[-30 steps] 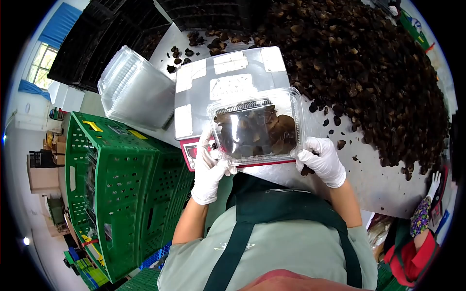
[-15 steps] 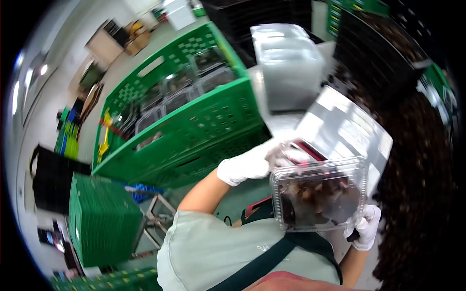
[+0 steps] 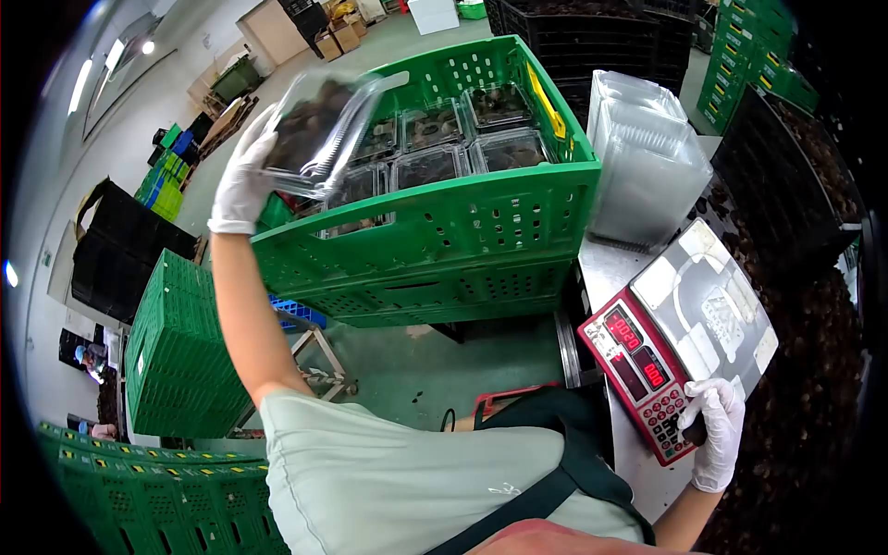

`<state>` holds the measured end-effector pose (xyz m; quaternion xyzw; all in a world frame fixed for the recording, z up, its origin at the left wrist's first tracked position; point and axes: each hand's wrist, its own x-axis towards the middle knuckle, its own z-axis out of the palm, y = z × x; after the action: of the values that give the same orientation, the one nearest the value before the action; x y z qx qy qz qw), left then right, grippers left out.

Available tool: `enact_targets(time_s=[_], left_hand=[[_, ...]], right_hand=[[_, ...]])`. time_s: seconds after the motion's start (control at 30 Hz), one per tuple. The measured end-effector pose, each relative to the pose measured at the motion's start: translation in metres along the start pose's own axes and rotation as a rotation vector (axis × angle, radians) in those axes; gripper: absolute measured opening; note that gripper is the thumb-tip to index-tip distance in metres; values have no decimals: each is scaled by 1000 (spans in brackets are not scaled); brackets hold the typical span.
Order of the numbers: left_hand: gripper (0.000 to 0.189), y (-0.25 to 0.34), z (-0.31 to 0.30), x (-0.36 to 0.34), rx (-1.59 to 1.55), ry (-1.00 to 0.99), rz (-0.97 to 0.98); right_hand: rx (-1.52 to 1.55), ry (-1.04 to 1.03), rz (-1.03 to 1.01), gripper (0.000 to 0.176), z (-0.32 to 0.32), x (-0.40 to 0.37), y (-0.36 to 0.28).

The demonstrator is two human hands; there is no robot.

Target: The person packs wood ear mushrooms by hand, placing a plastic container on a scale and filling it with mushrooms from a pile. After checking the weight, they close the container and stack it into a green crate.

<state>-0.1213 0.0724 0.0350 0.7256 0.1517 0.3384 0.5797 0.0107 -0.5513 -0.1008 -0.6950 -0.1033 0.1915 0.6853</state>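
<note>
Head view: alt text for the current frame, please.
A gloved left hand holds a clear lidded box of dark mushrooms above a green crate packed with similar boxes. The gloved right hand rests at the keypad edge of a scale.

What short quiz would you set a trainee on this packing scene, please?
1. True or false: the left hand holds a box above the crate.
2. The right hand rests at: A the scale; B a broom; C a trolley.
3. Fill in: the crate's colour is ___.
Key: 1 true; 2 A; 3 green.
</note>
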Motion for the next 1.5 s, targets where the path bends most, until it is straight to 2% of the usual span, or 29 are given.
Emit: enact_targets(time_s=[0.03, 0.1, 0.17, 0.23, 0.27, 0.33, 0.37, 0.43, 0.5, 0.57, 0.63, 0.7, 0.73, 0.77, 0.8, 0.83, 0.9, 0.93, 1.0, 1.03, 1.07, 1.1, 1.13, 1.17, 1.23, 1.3, 1.37, 1.43, 1.5], left_hand=[[63, -11, -38, 8, 30, 62, -67], [65, -22, -94, 5, -76, -134, -337], [56, -72, -148, 9, 139, 6, -538], [46, -73, -143, 12, 1059, -201, -615], [46, -74, -139, 20, 1063, -206, -609], [39, -55, -78, 38, 1440, -385, -507], [41, -44, -39, 47, 1547, -329, -317], [38, -21, 55, 57, 1381, -97, 210], [35, -12, 143, 77, 969, -234, 582], [34, 24, 247, 62, 1062, -421, 770], [39, 14, 333, 69, 1067, -568, 960], [41, -18, 402, 82, 1122, -790, 1013], [37, -42, 430, 85, 1089, -875, 988], [34, -59, 449, 89, 1072, -942, 956], [31, -62, 461, 94, 1153, -1109, 900], [29, -46, 467, 74, 1202, -1044, 903], [25, -41, 468, 71, 1240, -1022, 822], [26, -36, 467, 75, 1294, -970, 906], [29, -22, 463, 69, 1127, -883, 801], [27, -20, 460, 73, 1097, -855, 875], [21, -20, 458, 90, 994, -956, 699], [10, -9, 458, 97, 902, -1004, 422], [3, -7, 450, 114, 756, -959, 484], [9, 9, 445, 101, 617, -906, 484], [21, 26, 443, 66, 503, -649, 537], [25, 24, 450, 3, 485, -640, 693], [26, -5, 458, -59, 230, -814, 683], [28, -36, 470, -112, 502, -935, 1077], [29, -42, 472, -166, 820, -1059, 1058]], right_hand=[[4, 13, 3, 26, -7, -1, 7], [3, 33, 19, 26, -15, -7, 13], [1, 58, 33, 26, -24, -14, 21], [-3, 128, 57, 26, -32, -22, 31], [0, 150, 72, 26, -33, -26, 32], [-33, 178, 60, 28, -37, -33, 42], [-71, 221, 45, 30, -40, -40, 47], [21, 257, 114, 30, -32, -54, 42], [80, 273, 114, 29, -34, -66, 60], [157, 317, 134, 28, -32, -82, 80], [173, 369, 144, 26, -26, -98, 97], [198, 412, 172, 27, -20, -116, 107], [216, 432, 96, 27, -20, -121, 136], [-8, 403, -124, 29, -18, -130, 156], [99, 423, 15, 30, -19, -136, 154], [216, 421, 143, 33, -20, -136, 153], [272, 413, 71, 35, -21, -134, 161], [181, 408, 58, 38, -26, -134, 156], [85, 350, 162, 41, -32, -131, 142], [55, 334, 185, 42, -35, -132, 135], [34, 333, -7, 44, -36, -132, 148], [38, 352, 1, 44, -42, -136, 143], [-86, 429, -49, 42, -53, -141, 133], [-212, 501, -97, 41, -65, -146, 128], [-381, 774, 4, 33, -100, -148, 136], [-789, 1176, -231, 32, -142, -150, 150], [-965, 1338, -86, 42, -173, -157, 141], [-1304, 1376, -78, 60, -203, -155, 133], [-1298, 1244, 98, 92, -226, -144, 126]])
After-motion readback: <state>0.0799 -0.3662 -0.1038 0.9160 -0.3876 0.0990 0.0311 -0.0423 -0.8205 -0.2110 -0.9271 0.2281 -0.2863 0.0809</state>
